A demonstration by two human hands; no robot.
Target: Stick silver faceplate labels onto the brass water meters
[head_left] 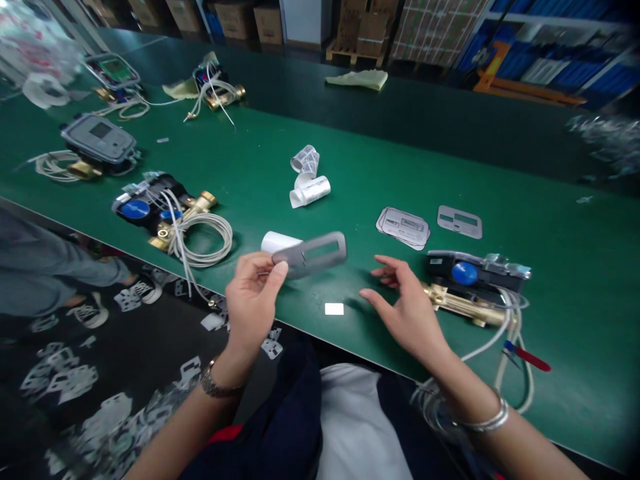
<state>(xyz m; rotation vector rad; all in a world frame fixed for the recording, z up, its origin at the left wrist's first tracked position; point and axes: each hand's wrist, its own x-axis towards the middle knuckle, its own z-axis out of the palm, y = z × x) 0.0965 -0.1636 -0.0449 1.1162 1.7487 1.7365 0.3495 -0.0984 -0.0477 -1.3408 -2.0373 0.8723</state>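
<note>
My left hand point(256, 288) pinches the left end of a grey faceplate point(296, 261) with a rectangular cutout, tilted above the table edge. My right hand point(403, 300) is apart from it, fingers spread and holding nothing. Just right of that hand lies a brass meter point(465, 293) with a blue disc and looped cables. Between the hands, a small white label point(334, 309) lies on the green table point(350, 167). Behind the faceplate is a white roll point(280, 242), partly covered. A stack of printed grey plates point(403, 227) and a single plate point(460, 222) lie beyond my right hand.
Curled label rolls point(311, 191) lie at mid-table. Another brass meter point(173, 213) with coiled cable sits left, with a grey-cased meter point(100, 140) behind it. A red-handled tool point(530, 357) is at right. A person's legs point(50, 267) show at left; scraps litter the floor.
</note>
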